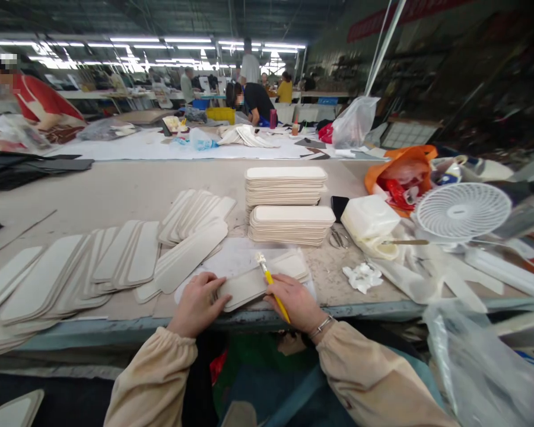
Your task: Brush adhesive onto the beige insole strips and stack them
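My right hand (293, 301) is closed around a yellow-handled brush (269, 279), its bristles up and smeared with something whitish. Beneath the brush lies a long off-white panel (244, 287) with rounded ends, near the table's front edge. The thumb and fingers of my left hand (202, 302) grip the left end of this panel. Another panel (293, 265) lies partly behind it, on a pale sheet (235, 252). Two neat stacks of similar panels, a nearer one (291, 226) and a farther one (286, 185), stand beyond my hands.
Overlapping fanned panels (120, 255) cover the table's left side. On the right are scissors (339, 238), crumpled white paper (362, 277), a white block-shaped container (370, 216), a white fan (463, 210) and an orange bag (400, 172). Other people work farther back.
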